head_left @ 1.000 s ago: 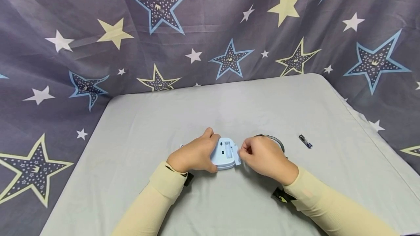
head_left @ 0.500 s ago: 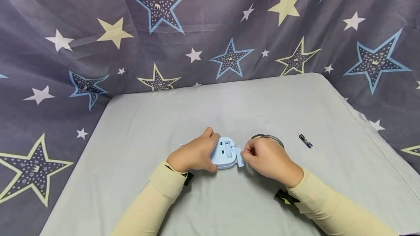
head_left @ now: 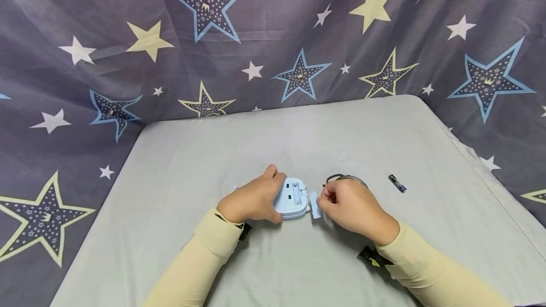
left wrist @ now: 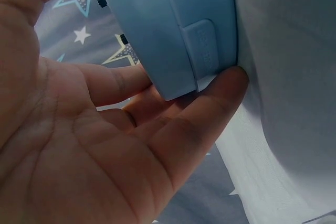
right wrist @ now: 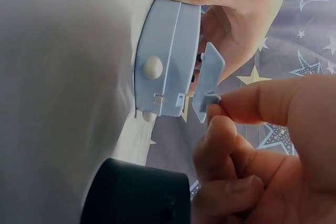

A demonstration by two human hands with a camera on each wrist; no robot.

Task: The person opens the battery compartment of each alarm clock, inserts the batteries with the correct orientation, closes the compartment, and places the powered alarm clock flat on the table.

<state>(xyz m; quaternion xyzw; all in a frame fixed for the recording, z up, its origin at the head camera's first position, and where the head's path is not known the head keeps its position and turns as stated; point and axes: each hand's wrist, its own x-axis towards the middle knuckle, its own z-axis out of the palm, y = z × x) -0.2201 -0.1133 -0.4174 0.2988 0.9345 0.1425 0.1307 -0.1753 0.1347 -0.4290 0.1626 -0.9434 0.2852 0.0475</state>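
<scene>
Blue device (head_left: 292,206), left hand (head_left: 254,199) gripping it, right hand (head_left: 351,207) pinching cover (head_left: 314,206)

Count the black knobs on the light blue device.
2: an upper black knob and a lower black knob, both left of the battery slot in the head view. The left hand covers part of the light blue device, so others may be hidden.

Lt-blue cover (head_left: 314,205) at R fingers (head_left: 326,203)

Star-printed cloth (head_left: 273,27) hangs behind a pale grey tabletop (head_left: 209,155).
</scene>
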